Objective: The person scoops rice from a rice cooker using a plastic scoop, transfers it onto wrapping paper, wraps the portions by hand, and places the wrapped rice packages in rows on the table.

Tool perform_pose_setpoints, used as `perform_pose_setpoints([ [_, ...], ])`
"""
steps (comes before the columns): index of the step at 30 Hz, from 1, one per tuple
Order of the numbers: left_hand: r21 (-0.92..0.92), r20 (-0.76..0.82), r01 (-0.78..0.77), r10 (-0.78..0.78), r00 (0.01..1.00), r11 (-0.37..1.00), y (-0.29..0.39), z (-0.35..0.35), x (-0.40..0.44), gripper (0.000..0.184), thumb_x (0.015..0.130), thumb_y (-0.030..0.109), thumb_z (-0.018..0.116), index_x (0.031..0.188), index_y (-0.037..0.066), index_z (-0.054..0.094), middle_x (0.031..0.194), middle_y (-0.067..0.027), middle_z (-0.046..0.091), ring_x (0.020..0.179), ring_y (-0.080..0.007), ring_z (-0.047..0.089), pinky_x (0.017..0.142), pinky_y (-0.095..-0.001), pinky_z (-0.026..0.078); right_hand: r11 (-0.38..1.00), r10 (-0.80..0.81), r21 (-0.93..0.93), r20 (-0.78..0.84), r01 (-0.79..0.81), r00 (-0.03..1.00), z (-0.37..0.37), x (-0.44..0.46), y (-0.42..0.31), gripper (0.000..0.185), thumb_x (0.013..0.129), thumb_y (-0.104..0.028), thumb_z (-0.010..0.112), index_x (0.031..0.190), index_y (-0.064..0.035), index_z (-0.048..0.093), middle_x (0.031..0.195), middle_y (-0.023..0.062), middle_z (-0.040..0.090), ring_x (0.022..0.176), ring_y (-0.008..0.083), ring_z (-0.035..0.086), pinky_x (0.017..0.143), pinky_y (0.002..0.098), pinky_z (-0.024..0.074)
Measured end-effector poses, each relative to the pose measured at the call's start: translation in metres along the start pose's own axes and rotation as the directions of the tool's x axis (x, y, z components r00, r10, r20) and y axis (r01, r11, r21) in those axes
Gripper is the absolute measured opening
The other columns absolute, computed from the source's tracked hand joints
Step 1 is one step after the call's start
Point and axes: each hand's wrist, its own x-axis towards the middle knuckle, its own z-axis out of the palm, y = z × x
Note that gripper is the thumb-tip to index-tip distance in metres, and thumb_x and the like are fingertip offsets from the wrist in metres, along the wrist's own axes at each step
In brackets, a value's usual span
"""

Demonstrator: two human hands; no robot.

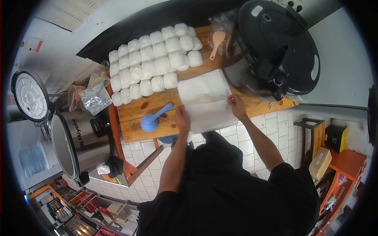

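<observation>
A stack of white wrapping paper (199, 83) lies on the wooden table in front of me. The near part of the top sheet is raised toward me, and a pale rounded lump (206, 98) shows at its fold, partly covered. My left hand (182, 119) is closed on the sheet's left edge. On the right edge, my right hand (236, 105) pinches the same paper between thumb and fingers. To the left of my left hand rests a blue scoop (150, 122), its handle pointing up and right. Behind it stand several rows of white wrapped bundles (147, 68), some stacked.
A large black rice cooker (275, 51) stands at the back right, beside a pink rice paddle (217, 41) on plastic. At left is an open silver rice cooker (84, 137), with crumpled foil (95, 98) near it. The wooden table's (132, 131) front edge is close to my body.
</observation>
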Motion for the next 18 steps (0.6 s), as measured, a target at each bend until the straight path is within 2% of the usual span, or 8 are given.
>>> perform_pose_setpoints([
  [2, 0.132, -0.522, -0.051, 0.113, 0.845, 0.99, -0.024, 0.014, 0.007, 0.022, 0.097, 0.015, 0.053, 0.108, -0.002, 0.063, 0.088, -0.0173, 0.067, 0.084, -0.0307, 0.065, 0.074, -0.0362, 0.049, 1.0, 0.012, 0.008, 0.005, -0.012, 1.0, 0.002, -0.002, 0.005, 0.021, 0.094, -0.02, 0.067, 0.109, -0.0069, 0.059, 0.083, 0.0104, 0.067, 0.076, 0.0188, 0.064, 0.072, 0.0325, 0.0501],
  [3, 0.133, -0.517, -0.053, 0.115, 0.848, 0.99, -0.021, 0.011, 0.001, 0.022, 0.097, 0.015, 0.053, 0.108, -0.002, 0.063, 0.088, -0.0173, 0.067, 0.084, -0.0307, 0.065, 0.074, -0.0362, 0.049, 1.0, 0.016, 0.008, 0.001, -0.016, 1.0, 0.001, -0.003, 0.005, 0.021, 0.094, -0.02, 0.067, 0.109, -0.0069, 0.059, 0.083, 0.0104, 0.067, 0.076, 0.0188, 0.064, 0.072, 0.0325, 0.0501],
  [4, 0.35, -0.257, -0.332, 0.431, 0.865, 0.876, -0.01, 0.003, -0.012, 0.022, 0.093, 0.012, 0.055, 0.109, -0.001, 0.063, 0.09, -0.0179, 0.067, 0.087, -0.0317, 0.065, 0.078, -0.0394, 0.049, 1.0, 0.024, 0.002, 0.011, -0.024, 1.0, 0.0, -0.003, 0.003, 0.021, 0.094, -0.02, 0.067, 0.109, -0.0069, 0.059, 0.083, 0.0105, 0.067, 0.077, 0.0193, 0.065, 0.073, 0.0329, 0.0502],
  [5, 0.461, 0.067, -0.603, 0.653, 0.755, 0.65, 0.002, -0.004, -0.022, 0.023, 0.09, 0.009, 0.056, 0.109, 0.0, 0.063, 0.093, -0.0184, 0.067, 0.091, -0.0326, 0.064, 0.081, -0.0425, 0.049, 0.999, 0.032, -0.004, 0.023, -0.032, 0.999, -0.001, -0.003, 0.002, 0.022, 0.094, -0.021, 0.067, 0.109, -0.0068, 0.059, 0.083, 0.0105, 0.068, 0.078, 0.0197, 0.065, 0.073, 0.0332, 0.0504],
  [6, 0.332, 0.51, -0.707, 0.512, 0.691, 0.624, 0.024, -0.009, -0.03, 0.021, 0.086, 0.009, 0.058, 0.105, 0.003, 0.066, 0.107, -0.0187, 0.065, 0.1, -0.0346, 0.061, 0.093, -0.0499, 0.043, 0.999, 0.035, -0.004, 0.025, -0.034, 0.999, -0.002, -0.005, 0.001, 0.022, 0.094, -0.021, 0.067, 0.109, -0.0068, 0.059, 0.083, 0.0105, 0.068, 0.078, 0.0197, 0.065, 0.073, 0.0332, 0.0504],
  [7, 0.23, 0.52, -0.874, 0.705, 0.482, 0.428, 0.013, -0.001, -0.042, 0.037, 0.084, 0.006, 0.057, 0.12, 0.001, 0.061, 0.124, -0.0151, 0.06, 0.116, -0.0322, 0.057, 0.101, -0.0478, 0.042, 0.999, 0.027, 0.036, 0.028, -0.028, 0.999, -0.002, -0.007, -0.001, 0.022, 0.094, -0.022, 0.067, 0.109, -0.0067, 0.059, 0.084, 0.0102, 0.068, 0.078, 0.0193, 0.065, 0.073, 0.033, 0.0504],
  [14, 0.448, 0.528, -0.795, 0.597, 0.604, 0.408, 0.01, 0.028, -0.048, 0.058, 0.086, 0.008, 0.055, 0.143, 0.003, 0.044, 0.147, -0.0114, 0.043, 0.134, -0.0276, 0.044, 0.107, -0.0475, 0.038, 0.967, -0.133, 0.227, 0.049, 0.118, 0.99, -0.018, -0.02, 0.012, 0.044, 0.087, -0.009, 0.073, 0.127, -0.0054, 0.054, 0.086, 0.0076, 0.067, 0.077, 0.0137, 0.062, 0.075, 0.0282, 0.0499],
  [18, 0.53, 0.498, -0.764, 0.594, 0.632, 0.369, 0.012, 0.035, -0.043, 0.061, 0.086, 0.01, 0.052, 0.146, 0.002, 0.041, 0.149, -0.0084, 0.042, 0.132, -0.0245, 0.044, 0.105, -0.0434, 0.038, 0.999, 0.027, 0.024, 0.17, -0.032, 0.985, -0.017, -0.029, 0.012, 0.054, 0.084, -0.003, 0.074, 0.132, -0.0034, 0.05, 0.091, 0.008, 0.064, 0.081, 0.0124, 0.06, 0.077, 0.0259, 0.0491],
])
